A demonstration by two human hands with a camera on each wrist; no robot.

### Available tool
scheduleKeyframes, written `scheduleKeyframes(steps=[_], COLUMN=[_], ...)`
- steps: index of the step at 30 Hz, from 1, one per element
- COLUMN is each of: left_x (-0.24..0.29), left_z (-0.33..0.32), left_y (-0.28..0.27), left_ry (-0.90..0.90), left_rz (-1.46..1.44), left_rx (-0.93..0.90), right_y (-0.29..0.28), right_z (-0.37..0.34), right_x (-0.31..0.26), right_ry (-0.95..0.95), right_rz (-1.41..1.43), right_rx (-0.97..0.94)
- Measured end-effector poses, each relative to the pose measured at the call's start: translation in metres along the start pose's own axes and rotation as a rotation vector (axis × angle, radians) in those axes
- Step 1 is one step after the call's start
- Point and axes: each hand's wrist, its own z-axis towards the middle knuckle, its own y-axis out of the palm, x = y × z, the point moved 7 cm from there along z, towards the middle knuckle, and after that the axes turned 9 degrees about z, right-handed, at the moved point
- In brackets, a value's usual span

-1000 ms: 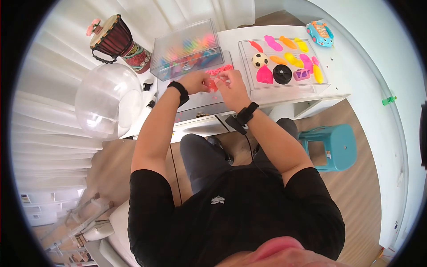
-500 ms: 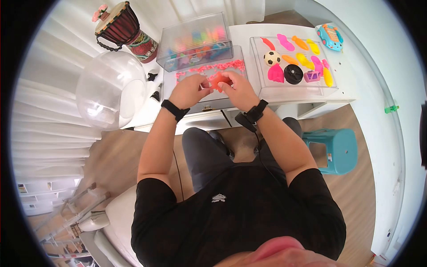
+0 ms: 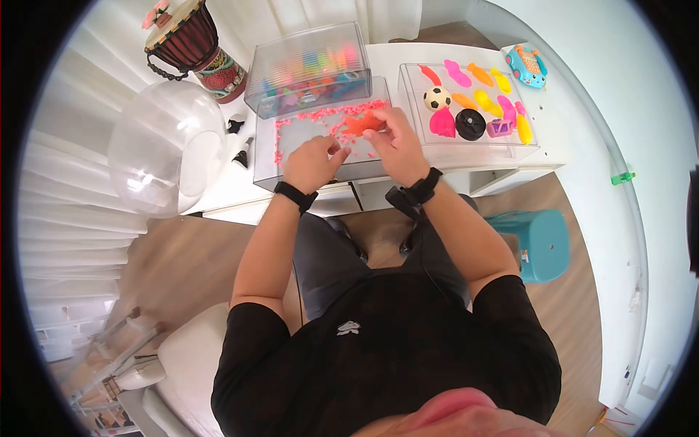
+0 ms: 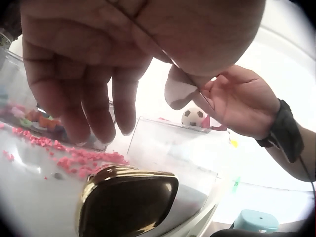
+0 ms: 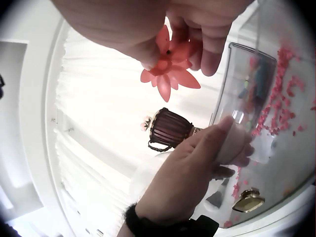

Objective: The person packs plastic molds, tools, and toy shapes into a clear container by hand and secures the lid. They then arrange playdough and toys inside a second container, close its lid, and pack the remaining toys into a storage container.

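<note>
My right hand point(image 3: 400, 148) pinches a red-orange plastic flower point(image 5: 165, 66) with pointed petals, between thumb and fingers. It is held over a clear box point(image 3: 297, 126) whose top is strewn with small pink pieces point(image 3: 331, 113). To the left of the flower, my left hand point(image 3: 312, 164) hovers over the box's near edge with nothing in it. Its fingers hang loosely bent in the left wrist view, above the pink pieces and a gold latch point(image 4: 131, 202).
Behind stands a clear container point(image 3: 309, 69) of colourful pieces. Right of the hands, another clear box point(image 3: 437, 156) carries a toy football point(image 3: 437, 98), a black round object point(image 3: 470, 124) and bright toys. A drum point(image 3: 193, 40) and clear globe point(image 3: 156, 153) stand left; a teal stool point(image 3: 542, 247) is right.
Both hands were close together around the flower. They have since separated: the left hand has let go and drawn back toward the near edge, while the flower stays in the right hand.
</note>
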Motion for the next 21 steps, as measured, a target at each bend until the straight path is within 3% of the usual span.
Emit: scheduleKeyframes(steps=[2,4,9,14,15,17,21], left_x=[-0.001,0.003,0.006,0.001,0.002,0.002,0.004], left_z=[-0.002,-0.003,-0.006,-0.005,-0.005,-0.006,-0.006], left_y=[-0.001,-0.003,-0.005,-0.001,-0.001,-0.003,-0.004], left_ry=[-0.016,-0.011,-0.040,-0.051,-0.047,-0.049,-0.041], left_rz=[-0.019,0.010,0.028,0.037,0.052,0.062,0.100], left_rx=[-0.018,-0.051,-0.024,0.019,0.021,0.029,0.037], right_y=[-0.010,-0.025,-0.079,-0.128,-0.135,-0.138,-0.142], right_z=[0.008,0.029,0.103,0.160,0.168,0.169,0.172], right_x=[-0.020,-0.042,-0.060,-0.009,-0.001,0.026,0.043], right_ry=[-0.085,-0.171,-0.133,0.272,0.265,0.510,0.629], right_rz=[-0.055,-0.293,-0.608,-0.859,-0.864,-0.768,-0.882], right_rx=[-0.031,-0.054,-0.026,-0.262,-0.272,-0.445,-0.517])
